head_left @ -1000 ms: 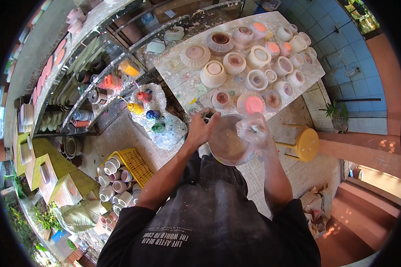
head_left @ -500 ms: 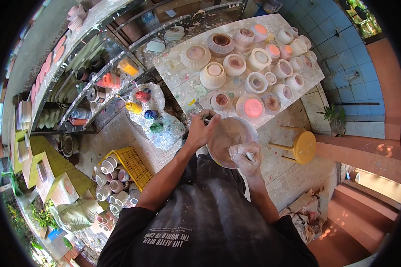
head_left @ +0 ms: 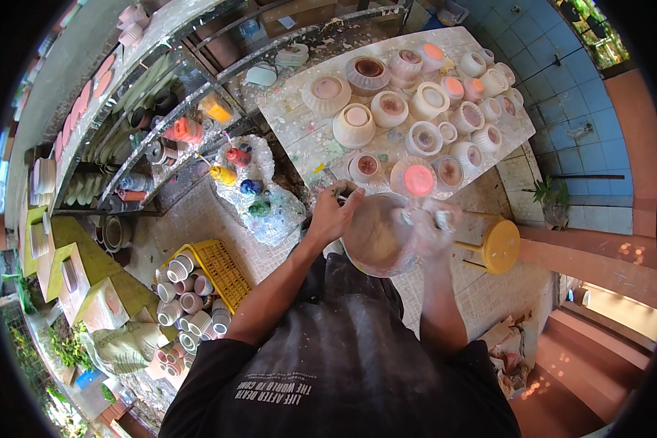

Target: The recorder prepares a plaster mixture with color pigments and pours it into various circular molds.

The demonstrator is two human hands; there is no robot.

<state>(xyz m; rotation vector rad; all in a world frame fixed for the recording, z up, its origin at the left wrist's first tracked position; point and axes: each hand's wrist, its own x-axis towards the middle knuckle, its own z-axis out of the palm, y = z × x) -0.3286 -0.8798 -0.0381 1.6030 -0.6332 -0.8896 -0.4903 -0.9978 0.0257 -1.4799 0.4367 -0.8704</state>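
A round basin (head_left: 372,237) with pale brown powder inside is in front of my body, by the near edge of the table. My left hand (head_left: 334,212) is closed at its left rim, fingertips partly hidden. My right hand (head_left: 434,228), whitened with powder and smeared by motion, is over the right rim. Its fingers look curled around something pale that I cannot make out. Just beyond the basin, a pale pot with a pink-orange centre (head_left: 418,177) and a smaller pot with a reddish-brown centre (head_left: 364,167) stand on the table.
Several pale pots and moulds cover the speckled table (head_left: 288,120). Paint bottles (head_left: 223,175) stand on a splattered stand to the left, beside a cluttered shelf (head_left: 135,146). A yellow crate (head_left: 223,274) with ribbed pots lies lower left. A yellow stool (head_left: 501,244) stands at right.
My right hand has lifted out of the basin and moved right and away from me, over the rim. My left hand stays at the left rim. The view has shifted slightly.
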